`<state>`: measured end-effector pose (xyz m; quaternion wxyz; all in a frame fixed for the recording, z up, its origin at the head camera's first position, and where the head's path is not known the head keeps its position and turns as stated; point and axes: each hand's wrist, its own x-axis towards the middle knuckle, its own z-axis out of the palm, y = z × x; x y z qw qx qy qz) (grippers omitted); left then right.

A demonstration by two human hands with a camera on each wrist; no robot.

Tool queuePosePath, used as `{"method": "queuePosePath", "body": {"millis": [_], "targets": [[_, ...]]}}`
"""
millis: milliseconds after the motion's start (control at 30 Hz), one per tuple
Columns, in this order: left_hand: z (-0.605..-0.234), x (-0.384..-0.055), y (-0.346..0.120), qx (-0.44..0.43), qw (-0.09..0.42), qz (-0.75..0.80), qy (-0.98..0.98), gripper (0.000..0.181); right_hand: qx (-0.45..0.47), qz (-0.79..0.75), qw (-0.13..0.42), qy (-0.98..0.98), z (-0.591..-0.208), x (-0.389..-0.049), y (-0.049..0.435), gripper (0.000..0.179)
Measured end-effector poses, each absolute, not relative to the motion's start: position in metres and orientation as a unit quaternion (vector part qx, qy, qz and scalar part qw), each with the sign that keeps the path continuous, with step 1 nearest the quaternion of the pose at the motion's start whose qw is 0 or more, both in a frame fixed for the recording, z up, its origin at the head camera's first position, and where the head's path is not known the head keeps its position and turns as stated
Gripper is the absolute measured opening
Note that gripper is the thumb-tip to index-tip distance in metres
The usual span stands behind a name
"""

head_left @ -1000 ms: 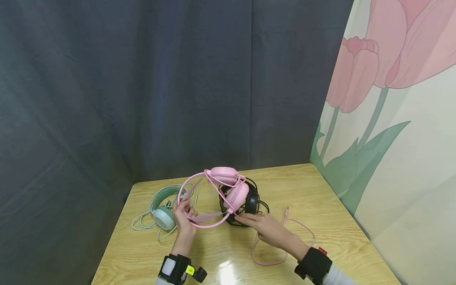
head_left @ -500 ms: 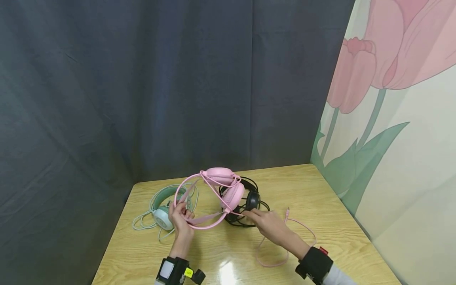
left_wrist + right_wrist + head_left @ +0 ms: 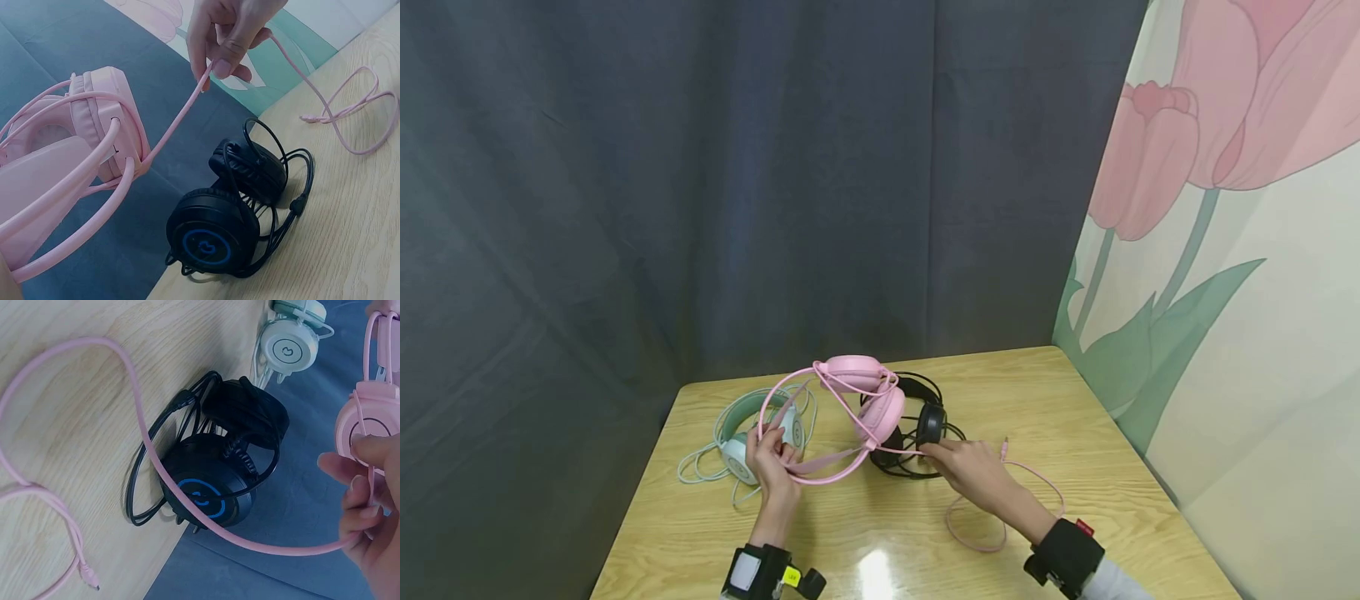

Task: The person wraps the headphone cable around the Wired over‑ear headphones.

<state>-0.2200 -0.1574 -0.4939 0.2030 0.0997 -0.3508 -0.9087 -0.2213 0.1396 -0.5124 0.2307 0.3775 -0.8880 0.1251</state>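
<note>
Held headphones (image 3: pixel 882 415): pink
Cable (image 3: pixel 275 550): pink
Two-tone headphones (image 3: pixel 739 459): green band, whitish cups
Third headphones (image 3: pixel 209 215): black, blue ring
Desk (image 3: pixel 1112 475): yellowish wood grain
Curtain (image 3: pixel 805 183): dark blue-grey
Wall (image 3: pixel 1285 375): pink tulips (image 3: pixel 1150 167), green leaves (image 3: pixel 1138 354)

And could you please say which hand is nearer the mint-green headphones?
The left hand: gripping the pink headphones, it partly overlaps the mint-green headphones in the head view. The right hand is away to the right, pinching the pink cable near the black headphones.
</note>
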Motion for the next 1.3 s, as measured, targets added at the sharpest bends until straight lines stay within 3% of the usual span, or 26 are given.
{"method": "queuePosePath", "body": {"millis": [600,833,933,1133,1300], "targets": [[-0.5,-0.217,-0.171,0.139,0.225,-0.878,-0.399,0.015,0.374,0.103,0.219,-0.895,-0.505,-0.221,0.157,0.017],[-0.5,-0.216,-0.172,0.145,0.218,-0.872,-0.414,0.013,0.401,0.098,0.249,-0.876,-0.5,-0.222,0.164,0.047],[-0.5,-0.215,-0.171,0.15,0.213,-0.867,-0.425,0.014,0.419,0.111,0.28,-0.857,-0.499,-0.222,0.163,0.049],[-0.501,-0.214,-0.17,0.147,0.201,-0.867,-0.432,0.013,0.425,0.125,0.401,-0.801,-0.496,-0.226,0.156,0.038],[-0.501,-0.213,-0.17,0.137,0.187,-0.867,-0.442,0.011,0.421,0.147,0.481,-0.755,-0.487,-0.231,0.152,0.013]]}}
